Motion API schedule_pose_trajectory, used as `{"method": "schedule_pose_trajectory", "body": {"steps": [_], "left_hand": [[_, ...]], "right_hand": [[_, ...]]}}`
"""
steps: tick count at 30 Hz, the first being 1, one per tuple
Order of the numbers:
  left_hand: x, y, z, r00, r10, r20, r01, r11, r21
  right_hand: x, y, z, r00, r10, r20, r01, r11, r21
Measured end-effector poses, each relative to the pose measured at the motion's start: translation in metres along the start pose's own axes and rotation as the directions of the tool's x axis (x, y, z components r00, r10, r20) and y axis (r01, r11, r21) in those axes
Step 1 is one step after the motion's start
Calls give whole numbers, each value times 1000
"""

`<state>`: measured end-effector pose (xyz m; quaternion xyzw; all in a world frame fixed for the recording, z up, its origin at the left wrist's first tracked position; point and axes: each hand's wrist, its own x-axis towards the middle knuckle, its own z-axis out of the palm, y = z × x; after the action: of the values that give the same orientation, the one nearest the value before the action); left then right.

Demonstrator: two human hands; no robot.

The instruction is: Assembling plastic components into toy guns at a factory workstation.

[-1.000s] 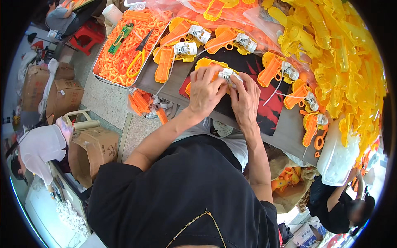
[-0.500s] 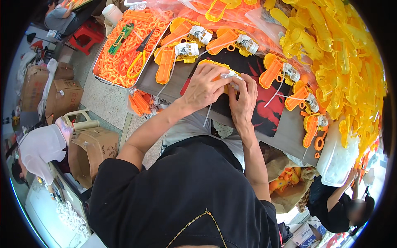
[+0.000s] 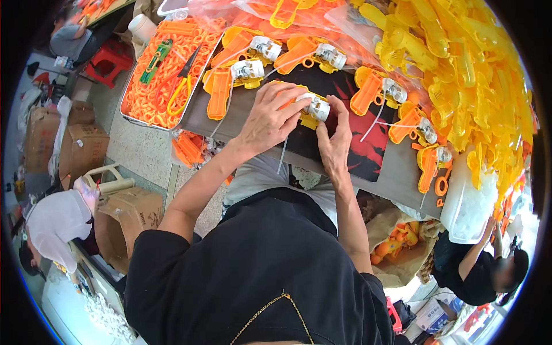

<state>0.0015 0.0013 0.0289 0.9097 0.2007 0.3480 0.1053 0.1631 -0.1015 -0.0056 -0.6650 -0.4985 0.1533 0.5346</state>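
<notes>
A toy gun's yellow half shell (image 3: 311, 122) with a white mechanism (image 3: 317, 107) in it lies between my hands over the dark mat. My left hand (image 3: 270, 118) has its fingers bent over the shell's left side, hiding most of the orange part there. At the right end of the mechanism, my right hand (image 3: 337, 135) has its thumb and fingers apart, close against the shell; whether they touch it is hard to see. Similar open toy guns with orange grips lie around, including one at the left (image 3: 218, 95) and one at the right (image 3: 368, 95).
At the left, a metal tray (image 3: 122, 107) holds orange rings, scissors (image 3: 188, 64) and a green tool (image 3: 155, 60). Yellow shells (image 3: 454, 75) pile up on the right, near a translucent tub (image 3: 468, 213). Below the table edge sits a bag (image 3: 397, 270) of orange parts. Other people work nearby.
My right hand's fingers have come off the top of the mechanism and spread at its right end. More of the white mechanism shows now. The whole view has shifted slightly.
</notes>
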Motion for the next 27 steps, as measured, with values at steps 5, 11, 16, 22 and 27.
{"method": "schedule_pose_trajectory", "body": {"steps": [5,11,16,22,27], "left_hand": [[-8,-13,5,991,59,117,-54,997,-47],[7,-2,-4,993,24,112,-23,1000,-13],[33,-6,1,962,57,269,-56,998,-11],[51,-17,-19,961,59,270,23,956,-292],[54,-25,-23,963,-1,269,109,916,-386]], "right_hand": [[1,-8,0,1000,12,29,-12,1000,9],[2,-2,-8,991,115,74,-129,965,227],[10,-6,-8,978,-10,207,26,997,-72],[23,-11,-13,989,-99,111,85,989,121],[33,-28,-13,992,-78,96,63,986,156]]}}
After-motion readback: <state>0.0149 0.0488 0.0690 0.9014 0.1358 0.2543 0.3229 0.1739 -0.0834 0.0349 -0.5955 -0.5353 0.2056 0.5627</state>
